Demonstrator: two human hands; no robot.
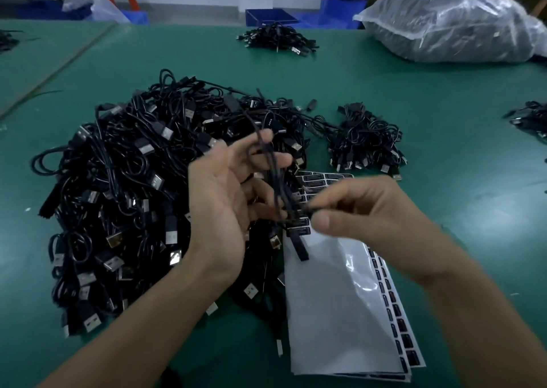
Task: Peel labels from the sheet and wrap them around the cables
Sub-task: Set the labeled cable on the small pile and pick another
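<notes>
My left hand (233, 189) is raised palm-up over a big heap of black USB cables (130, 186), with a few thin black cables (273, 186) running between its fingers. My right hand (364, 213) pinches one of these cables between thumb and forefinger, where a black label (299, 244) hangs down from it. Under both hands lies the label sheet (334, 307), mostly bare white backing, with rows of black labels (322, 180) at its far end and down its right edge.
The green table (444, 139) carries smaller cable bundles at the right (367, 142), far middle (278, 40) and right edge (529, 118). A large clear plastic bag of cables (455, 21) sits at the back right. Blue bins (269, 16) stand behind the table.
</notes>
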